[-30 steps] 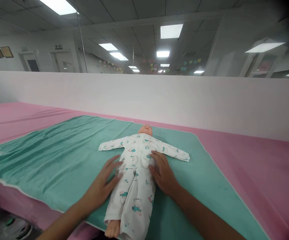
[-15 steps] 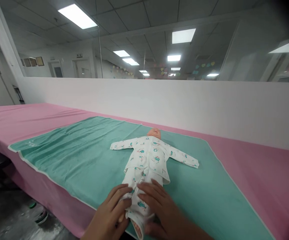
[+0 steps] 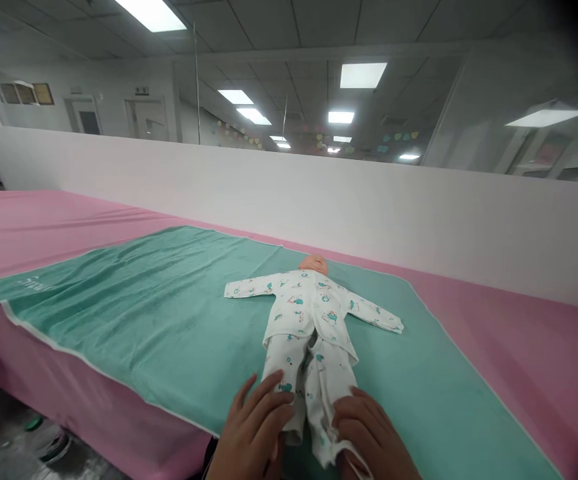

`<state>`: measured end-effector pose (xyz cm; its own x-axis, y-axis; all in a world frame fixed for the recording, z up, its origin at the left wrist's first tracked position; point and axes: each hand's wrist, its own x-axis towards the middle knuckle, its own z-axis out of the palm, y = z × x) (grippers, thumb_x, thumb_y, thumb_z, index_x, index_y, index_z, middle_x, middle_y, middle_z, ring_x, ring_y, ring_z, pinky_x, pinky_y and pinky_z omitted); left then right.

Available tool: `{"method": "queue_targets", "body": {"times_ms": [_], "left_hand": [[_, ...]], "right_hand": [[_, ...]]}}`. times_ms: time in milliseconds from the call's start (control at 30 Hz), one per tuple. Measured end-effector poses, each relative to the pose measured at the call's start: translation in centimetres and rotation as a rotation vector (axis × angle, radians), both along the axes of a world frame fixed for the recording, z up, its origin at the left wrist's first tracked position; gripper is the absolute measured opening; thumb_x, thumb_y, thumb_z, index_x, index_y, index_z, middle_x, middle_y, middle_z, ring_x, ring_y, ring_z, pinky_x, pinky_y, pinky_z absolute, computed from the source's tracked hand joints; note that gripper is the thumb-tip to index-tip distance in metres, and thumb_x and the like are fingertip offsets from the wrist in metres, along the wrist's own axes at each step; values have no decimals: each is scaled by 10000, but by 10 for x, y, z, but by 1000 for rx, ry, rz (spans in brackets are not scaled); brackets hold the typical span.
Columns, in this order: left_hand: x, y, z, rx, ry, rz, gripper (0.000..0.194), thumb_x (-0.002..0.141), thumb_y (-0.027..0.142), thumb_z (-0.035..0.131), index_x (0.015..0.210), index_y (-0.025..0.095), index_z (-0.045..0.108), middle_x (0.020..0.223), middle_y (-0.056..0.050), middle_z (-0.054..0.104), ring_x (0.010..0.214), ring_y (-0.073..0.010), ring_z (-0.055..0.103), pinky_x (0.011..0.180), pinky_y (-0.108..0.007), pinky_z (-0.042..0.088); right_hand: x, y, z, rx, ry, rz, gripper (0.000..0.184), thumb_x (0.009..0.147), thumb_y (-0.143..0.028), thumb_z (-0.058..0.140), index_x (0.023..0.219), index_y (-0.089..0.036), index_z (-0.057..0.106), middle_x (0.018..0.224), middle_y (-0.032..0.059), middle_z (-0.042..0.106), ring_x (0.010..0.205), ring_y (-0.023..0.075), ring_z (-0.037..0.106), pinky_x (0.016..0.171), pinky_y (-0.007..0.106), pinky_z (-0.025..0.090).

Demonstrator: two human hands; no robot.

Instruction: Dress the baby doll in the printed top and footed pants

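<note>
A baby doll lies on its back, its head at the far end and its legs toward me. It wears a white printed top with both sleeves stretched out sideways, and matching trousers. The top's lower front parts in a slit over the trousers. My left hand is closed around the lower part of the left trouser leg, fingers over the cloth. The right trouser leg is gripped near its cuff by my right hand. The doll's feet are mostly hidden by my hands and the cloth.
A green blanket with white edging lies under the doll, over a pink table cover. Behind it stands a low white wall with glass above. A clear container with a green lid is on the floor at lower left.
The trouser legs have moved apart, with a gap now between them. My hands have spread away from each other, the right one shifting right. The view has turned slightly.
</note>
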<state>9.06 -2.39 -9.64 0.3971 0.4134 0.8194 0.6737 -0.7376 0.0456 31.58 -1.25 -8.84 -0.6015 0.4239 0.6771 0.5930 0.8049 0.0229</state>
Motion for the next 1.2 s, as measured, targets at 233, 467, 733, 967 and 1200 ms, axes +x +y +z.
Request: {"method": "queue_targets", "body": {"times_ms": [233,467,733,967,1200], "left_hand": [[9,0,-5,-48,-223,-13,264,716,-3,436,862,198,523,747,-24,627,978,-185,589,899,-364,451],[7,-9,-4,-36,-161,-27,209,774,47,486,901,209,517,729,-6,631,930,-163,609,945,-372,422],[7,-19,2,-44,-69,-105,198,812,53,466,869,216,563,749,12,655,841,-121,627,924,-312,441],[4,-28,-6,-272,-320,-28,142,848,128,449,922,235,506,881,-41,629,830,-148,629,825,-308,510],[-8,-37,-4,-475,-403,124,378,762,69,456,1089,256,486,1082,-56,550,1003,-169,572,830,-260,508]], "right_hand": [[12,-15,-2,-133,-79,-29,148,756,-173,567,870,-245,507,835,3,660,940,194,611,950,376,442],[-13,-21,51,-624,19,9,210,871,-287,457,685,-237,541,625,-22,592,594,121,567,730,280,499],[-49,46,77,-596,-107,-93,386,909,-400,361,595,-179,407,601,-31,481,560,88,414,537,229,303],[-54,70,43,-469,-75,-28,442,906,-361,366,517,-167,286,509,-40,342,513,80,343,551,242,263],[-47,61,50,-514,-92,76,392,871,-403,443,557,-168,463,556,-34,469,559,83,415,596,235,307]]}}
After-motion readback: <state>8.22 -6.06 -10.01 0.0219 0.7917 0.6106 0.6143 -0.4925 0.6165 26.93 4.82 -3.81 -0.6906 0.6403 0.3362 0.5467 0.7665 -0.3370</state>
